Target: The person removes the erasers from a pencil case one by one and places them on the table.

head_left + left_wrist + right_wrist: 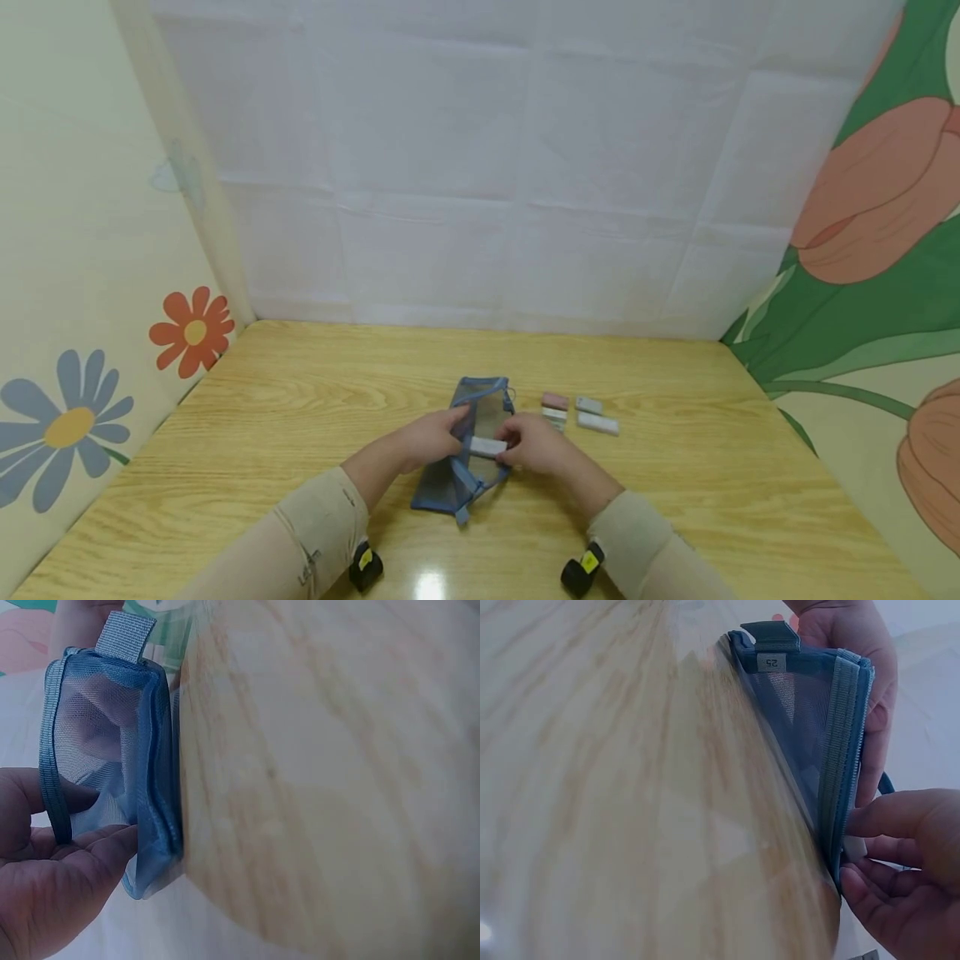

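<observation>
A blue mesh zip pouch lies on the table with its zipped mouth open. My left hand pinches the pouch's edge, thumb inside the opening and fingers against the mesh, as the left wrist view also shows at the blue binding. At the mouth, my right hand holds a small white eraser-like block by its right end between thumb and fingers. Only a white end of the block shows in the right wrist view; the pouch's edge and my fingers hide the rest.
Right of the pouch lie a pink block, a white block, a grey block and a longer white block. The wooden table meets a white cloth behind and flower-patterned sheets at both sides.
</observation>
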Motion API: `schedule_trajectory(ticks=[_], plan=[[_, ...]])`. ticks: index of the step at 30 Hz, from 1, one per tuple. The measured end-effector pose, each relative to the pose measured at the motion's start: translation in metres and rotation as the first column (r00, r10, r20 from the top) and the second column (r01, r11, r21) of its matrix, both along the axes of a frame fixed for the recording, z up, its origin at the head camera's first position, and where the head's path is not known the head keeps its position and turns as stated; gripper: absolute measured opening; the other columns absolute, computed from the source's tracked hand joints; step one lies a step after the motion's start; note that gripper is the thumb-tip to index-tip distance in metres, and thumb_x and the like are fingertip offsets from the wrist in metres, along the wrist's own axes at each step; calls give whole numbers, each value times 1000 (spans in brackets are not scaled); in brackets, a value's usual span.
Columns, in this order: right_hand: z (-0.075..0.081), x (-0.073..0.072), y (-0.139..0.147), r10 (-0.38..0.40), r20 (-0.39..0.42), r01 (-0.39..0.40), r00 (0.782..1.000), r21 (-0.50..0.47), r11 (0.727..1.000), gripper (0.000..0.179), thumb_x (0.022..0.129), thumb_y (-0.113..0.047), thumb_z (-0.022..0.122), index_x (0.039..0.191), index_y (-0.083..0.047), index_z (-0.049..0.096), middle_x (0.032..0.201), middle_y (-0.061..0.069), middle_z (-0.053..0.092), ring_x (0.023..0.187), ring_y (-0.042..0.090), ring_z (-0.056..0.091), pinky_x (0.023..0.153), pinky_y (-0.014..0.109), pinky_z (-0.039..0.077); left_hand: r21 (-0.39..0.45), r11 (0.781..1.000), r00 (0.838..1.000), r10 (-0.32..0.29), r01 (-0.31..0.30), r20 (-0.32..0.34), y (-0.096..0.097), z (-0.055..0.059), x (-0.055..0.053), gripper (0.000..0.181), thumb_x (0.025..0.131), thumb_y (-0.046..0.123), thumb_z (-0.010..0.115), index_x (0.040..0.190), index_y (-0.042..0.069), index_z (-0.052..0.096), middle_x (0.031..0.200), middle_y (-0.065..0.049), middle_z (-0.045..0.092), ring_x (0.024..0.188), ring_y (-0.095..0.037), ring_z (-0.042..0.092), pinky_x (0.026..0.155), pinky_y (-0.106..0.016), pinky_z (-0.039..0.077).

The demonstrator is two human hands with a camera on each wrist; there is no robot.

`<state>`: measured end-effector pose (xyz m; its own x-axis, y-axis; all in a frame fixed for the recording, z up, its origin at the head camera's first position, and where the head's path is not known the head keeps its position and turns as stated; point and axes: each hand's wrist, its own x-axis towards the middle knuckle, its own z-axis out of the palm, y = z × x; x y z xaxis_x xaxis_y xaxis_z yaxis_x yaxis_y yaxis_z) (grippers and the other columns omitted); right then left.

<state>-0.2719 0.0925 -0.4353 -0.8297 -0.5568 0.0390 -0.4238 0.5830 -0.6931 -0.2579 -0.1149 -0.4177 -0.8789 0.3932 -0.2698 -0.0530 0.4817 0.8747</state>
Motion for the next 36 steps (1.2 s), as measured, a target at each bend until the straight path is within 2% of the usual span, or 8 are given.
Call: schedule_trajectory(ticks=[9,14,18,21,28,32,36], plan=[[5,0,5,-42,36,45,998,-83,996,14,75,-10,72,88,-6,68,77,-2,62,71,8,55,63,22,47,-3,1000,1000,-9,9,-13,0,-1,0,75,76,-9,49,144,1,20,148,-20,20,135,-33,18,108,-48,18],[12,-1,11,-65,46,70,997,-104,992,17,75,-10,72,90,-5,69,78,-1,63,71,9,55,61,23,47,-8,1000,1000,-15,15,-22,0,-2,-1,75,76,-9,48,144,1,20,149,-19,20,135,-33,17,108,-48,18],[17,-3,18,-81,-14,79,997,-92,993,18,73,-11,74,89,-5,70,76,-2,64,69,9,55,61,22,46,0,1000,999,-15,15,-32,0,-2,0,75,75,-11,48,144,-1,19,149,-20,19,136,-33,17,108,-47,18],[21,-5,23,-105,-31,102,994,-82,991,18,73,-12,74,89,-7,71,77,-2,63,70,9,54,62,22,46,6,1000,999,-15,15,-33,1,-2,1,75,74,-12,47,144,-2,19,149,-20,18,136,-34,16,108,-47,19],[29,-5,40,-155,68,163,986,-140,977,19,74,-9,72,93,-8,70,81,1,63,72,13,56,62,25,49,2,1000,999,-17,17,-27,1,0,1,75,75,-12,47,144,-2,19,149,-20,17,136,-34,15,108,-48,18],[32,-7,52,-154,85,168,984,-186,968,19,75,-8,71,94,-5,70,85,5,65,75,14,57,62,26,49,5,1000,999,-19,19,-28,1,-1,1,75,75,-12,47,144,-2,19,149,-20,16,136,-34,15,108,-47,19],[34,-9,65,-160,90,176,983,-210,962,23,77,-8,70,99,-2,68,98,13,66,80,15,58,66,26,50,12,1000,1000,-17,18,-23,1,-1,1,75,75,-12,46,144,-1,18,149,-20,16,136,-34,15,108,-47,18]])
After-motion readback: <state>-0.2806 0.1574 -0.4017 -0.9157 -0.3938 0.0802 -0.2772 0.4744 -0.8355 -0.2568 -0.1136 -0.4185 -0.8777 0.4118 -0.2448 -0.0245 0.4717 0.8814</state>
